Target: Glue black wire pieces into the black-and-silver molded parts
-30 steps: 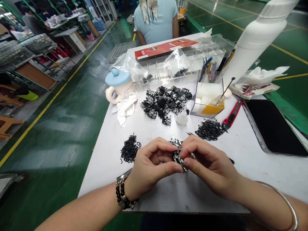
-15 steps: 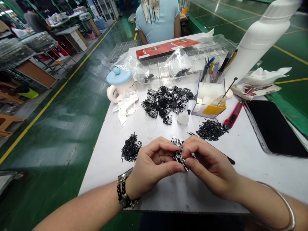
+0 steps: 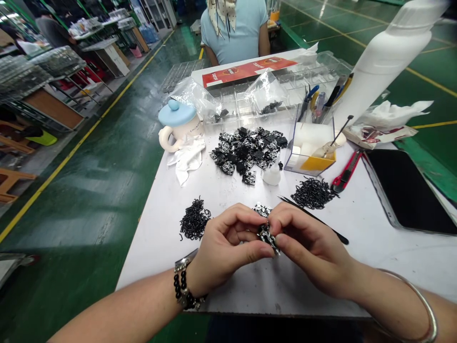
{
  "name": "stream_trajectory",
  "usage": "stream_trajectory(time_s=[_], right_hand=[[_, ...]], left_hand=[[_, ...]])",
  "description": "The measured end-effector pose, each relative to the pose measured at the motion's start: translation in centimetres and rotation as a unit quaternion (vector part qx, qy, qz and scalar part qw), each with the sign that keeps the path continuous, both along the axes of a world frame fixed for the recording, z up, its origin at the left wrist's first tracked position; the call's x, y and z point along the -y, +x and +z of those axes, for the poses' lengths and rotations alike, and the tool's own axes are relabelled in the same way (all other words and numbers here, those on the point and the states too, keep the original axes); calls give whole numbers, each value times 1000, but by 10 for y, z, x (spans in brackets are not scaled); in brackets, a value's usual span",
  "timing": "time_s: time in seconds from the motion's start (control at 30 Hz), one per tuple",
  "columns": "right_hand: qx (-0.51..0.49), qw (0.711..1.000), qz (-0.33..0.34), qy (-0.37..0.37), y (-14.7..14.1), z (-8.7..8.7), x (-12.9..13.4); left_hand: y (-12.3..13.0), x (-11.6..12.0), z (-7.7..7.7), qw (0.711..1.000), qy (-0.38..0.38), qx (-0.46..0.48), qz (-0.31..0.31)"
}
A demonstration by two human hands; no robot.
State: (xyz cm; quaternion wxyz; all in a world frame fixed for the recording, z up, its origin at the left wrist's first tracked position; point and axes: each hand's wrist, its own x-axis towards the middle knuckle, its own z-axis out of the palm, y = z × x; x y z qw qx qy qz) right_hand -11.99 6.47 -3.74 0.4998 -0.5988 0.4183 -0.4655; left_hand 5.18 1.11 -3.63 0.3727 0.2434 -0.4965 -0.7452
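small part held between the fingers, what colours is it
The small part is black and silvery, seen best in the head view.

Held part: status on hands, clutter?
Left hand, right hand: pinching small metallic part. Nearest clutter: silver pieces just beyond, black tool beside right hand.

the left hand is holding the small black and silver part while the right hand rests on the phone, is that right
Not quite: the right hand isn't on the phone; the head view shows its fingers at the small black and silver part too. The left hand is indeed holding it.
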Motion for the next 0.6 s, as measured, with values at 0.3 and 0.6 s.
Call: stream_trajectory(time_s=[0.3, 0.6], right_hand=[[32, 999, -22, 19, 2, -2, 1], [87, 993, -55, 52, 5, -3, 0]], left_hand=[[1, -2, 2, 999, -31, 22, 18], [1, -2, 0, 999, -28, 23, 25]])
